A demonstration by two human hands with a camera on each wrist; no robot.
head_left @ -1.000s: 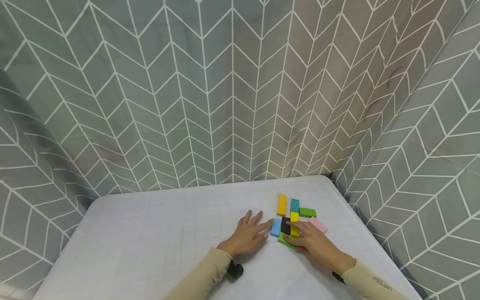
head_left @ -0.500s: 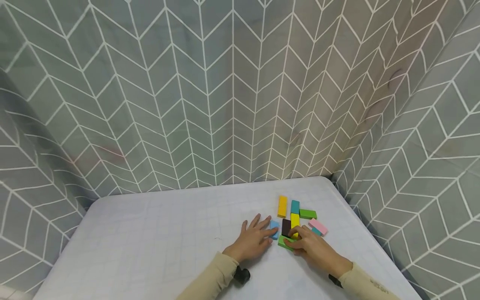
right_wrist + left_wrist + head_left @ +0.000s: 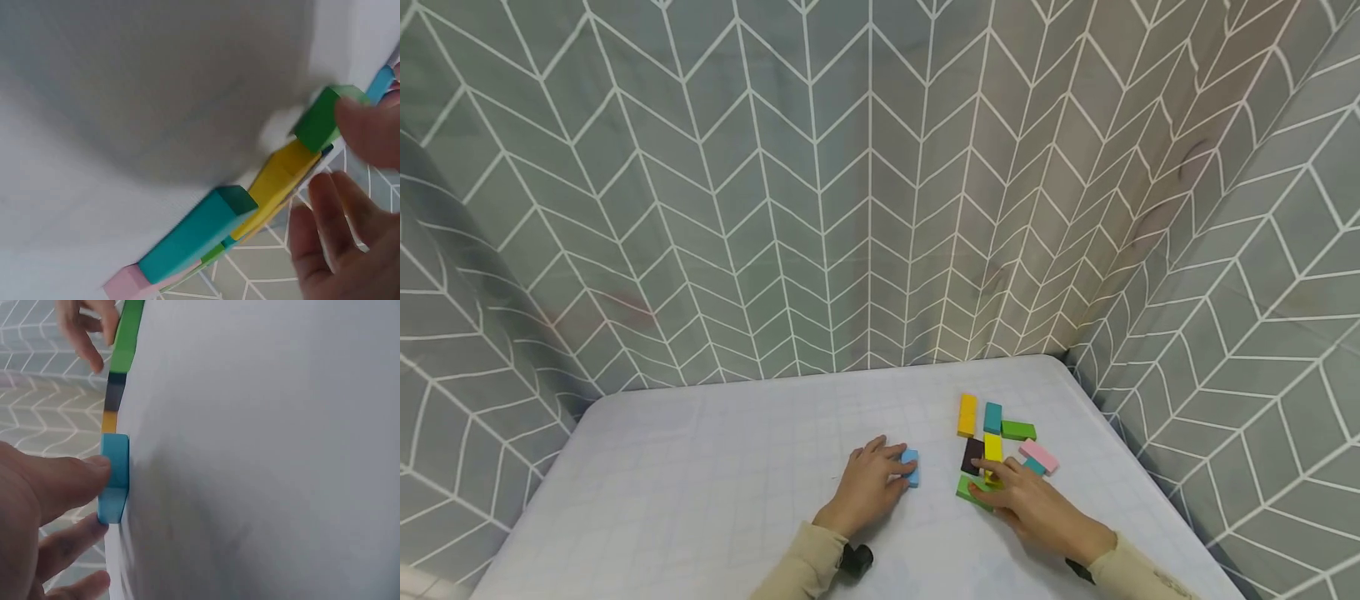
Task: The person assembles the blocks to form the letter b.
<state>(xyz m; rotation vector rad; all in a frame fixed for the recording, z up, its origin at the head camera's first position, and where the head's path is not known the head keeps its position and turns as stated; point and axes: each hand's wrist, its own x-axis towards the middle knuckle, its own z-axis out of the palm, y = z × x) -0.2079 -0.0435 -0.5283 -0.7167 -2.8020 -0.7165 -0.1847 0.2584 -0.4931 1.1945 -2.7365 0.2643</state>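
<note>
- Left hand point(image 3: 863, 490), lower centre of the head view, pinches a light-blue block point(image 3: 912, 469) on the white table point(image 3: 700, 492).
- Right hand point(image 3: 1037, 507), lower right, has its thumb and fingers apart, the thumb touching the near green block point(image 3: 967, 487).
- Just beyond, a black block point(image 3: 972, 451) lies beside a yellow block point(image 3: 992, 446).
- Farther up the frame: orange block point(image 3: 967, 415), upper teal block point(image 3: 992, 417), far green block point(image 3: 1018, 430).
- Toward the right edge, a pink block point(image 3: 1039, 455) lies just beside the lower teal block point(image 3: 1033, 466).
</note>
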